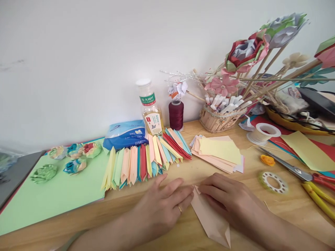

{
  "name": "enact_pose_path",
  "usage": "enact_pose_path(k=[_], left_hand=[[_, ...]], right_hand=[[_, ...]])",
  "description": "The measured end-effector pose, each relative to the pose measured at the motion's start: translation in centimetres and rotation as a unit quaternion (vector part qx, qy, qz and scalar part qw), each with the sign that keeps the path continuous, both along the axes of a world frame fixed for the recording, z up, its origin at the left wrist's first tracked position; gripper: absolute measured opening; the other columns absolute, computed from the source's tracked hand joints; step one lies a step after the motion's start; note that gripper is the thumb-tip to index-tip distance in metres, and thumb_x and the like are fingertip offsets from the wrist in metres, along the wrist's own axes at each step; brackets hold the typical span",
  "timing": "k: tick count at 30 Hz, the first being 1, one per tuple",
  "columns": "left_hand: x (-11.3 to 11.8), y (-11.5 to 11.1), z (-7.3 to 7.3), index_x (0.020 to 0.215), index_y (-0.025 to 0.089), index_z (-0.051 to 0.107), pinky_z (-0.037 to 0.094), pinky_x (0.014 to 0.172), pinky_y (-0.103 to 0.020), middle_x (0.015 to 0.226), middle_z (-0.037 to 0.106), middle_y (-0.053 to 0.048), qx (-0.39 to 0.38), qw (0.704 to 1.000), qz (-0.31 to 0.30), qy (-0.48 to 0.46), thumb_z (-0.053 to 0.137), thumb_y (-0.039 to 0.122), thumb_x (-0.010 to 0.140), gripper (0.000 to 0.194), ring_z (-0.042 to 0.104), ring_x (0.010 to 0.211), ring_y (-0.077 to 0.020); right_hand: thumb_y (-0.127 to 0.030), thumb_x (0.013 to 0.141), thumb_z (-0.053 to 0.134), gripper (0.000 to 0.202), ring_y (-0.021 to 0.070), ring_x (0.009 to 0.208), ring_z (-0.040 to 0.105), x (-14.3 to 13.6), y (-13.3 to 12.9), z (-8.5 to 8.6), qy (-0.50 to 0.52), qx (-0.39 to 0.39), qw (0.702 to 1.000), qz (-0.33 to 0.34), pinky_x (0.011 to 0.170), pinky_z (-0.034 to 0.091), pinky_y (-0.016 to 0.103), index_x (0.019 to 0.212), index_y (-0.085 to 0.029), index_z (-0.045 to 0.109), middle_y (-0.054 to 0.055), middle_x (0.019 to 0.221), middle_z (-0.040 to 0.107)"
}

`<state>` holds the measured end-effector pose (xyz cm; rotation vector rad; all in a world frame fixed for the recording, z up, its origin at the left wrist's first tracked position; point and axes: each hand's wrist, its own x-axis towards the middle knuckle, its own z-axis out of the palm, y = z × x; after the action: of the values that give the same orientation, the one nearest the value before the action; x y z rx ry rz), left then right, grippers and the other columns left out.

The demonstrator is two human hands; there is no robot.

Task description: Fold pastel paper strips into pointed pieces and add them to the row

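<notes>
The single head-worn view looks forward and down over the desk (pixel 290 211) from close range, with the wearer's fingers (pixel 184 193) at lower centre and the wall (pixel 86 62) across the frame's top.

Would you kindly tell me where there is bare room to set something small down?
The green sheet is bare in front of the rosettes. A small patch of bare table lies between the right hand and tape roll. It is crowded around the bottle and basket.
</notes>
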<state>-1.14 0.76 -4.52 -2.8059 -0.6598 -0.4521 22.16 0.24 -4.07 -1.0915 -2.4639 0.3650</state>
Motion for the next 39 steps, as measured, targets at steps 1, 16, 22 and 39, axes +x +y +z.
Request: enact_pose_path(k=[1, 16, 22, 39], left_hand=[[0.0, 0.0, 0.0, 0.119, 0.019, 0.058, 0.019, 0.106, -0.041, 0.13, 0.055, 0.001, -0.004, 1.0, -0.002, -0.002, 0.029, 0.014, 0.099, 0.036, 0.044, 0.117, -0.0184], [0.2, 1.3, 0.8, 0.118, 0.014, 0.058, 0.01, 0.116, -0.046, 0.129, 0.057, 0.0, 0.005, 0.997, -0.07, 0.027, 0.035, 0.015, 0.098, 0.031, 0.037, 0.129, -0.0183], [0.3, 1.4, 0.8, 0.12, 0.012, 0.056, 0.009, 0.115, -0.048, 0.128, 0.058, -0.002, 0.004, 0.997, -0.076, 0.032, 0.037, 0.015, 0.098, 0.03, 0.038, 0.129, -0.0188], [0.3, 0.5, 0.1, 0.107, 0.012, 0.063, 0.015, 0.113, -0.054, 0.114, 0.066, -0.005, 0.005, 0.999, -0.031, -0.044, 0.038, 0.011, 0.095, 0.027, 0.05, 0.117, -0.0209]], right_hand=[[-0.016, 0.094, 0.041, 0.024, 0.0169, 0.073, 0.057, 0.1, 0.1, 0.1, -0.001, 0.0, 1.0, 0.008, 0.062, 0.046, 0.028, 0.089, -0.017, 0.064, 0.005, 0.08, 0.061], [-0.011, 0.097, 0.03, 0.033, 0.018, 0.073, 0.053, 0.3, 0.5, 0.9, -0.043, 0.094, 0.99, 0.093, 0.063, 0.043, 0.031, 0.09, -0.013, 0.063, 0.007, 0.077, 0.06], [-0.015, 0.097, 0.028, 0.034, 0.0187, 0.073, 0.053, 0.5, 0.3, 0.6, -0.071, 0.089, 0.99, 0.08, 0.062, 0.043, 0.032, 0.097, -0.014, 0.062, 0.007, 0.081, 0.06], [-0.007, 0.088, 0.034, 0.034, 0.0166, 0.058, 0.049, 2.6, 1.3, 2.8, -0.131, 0.139, 0.981, 0.037, 0.055, 0.033, 0.032, 0.063, -0.019, 0.052, 0.003, 0.065, 0.055]])
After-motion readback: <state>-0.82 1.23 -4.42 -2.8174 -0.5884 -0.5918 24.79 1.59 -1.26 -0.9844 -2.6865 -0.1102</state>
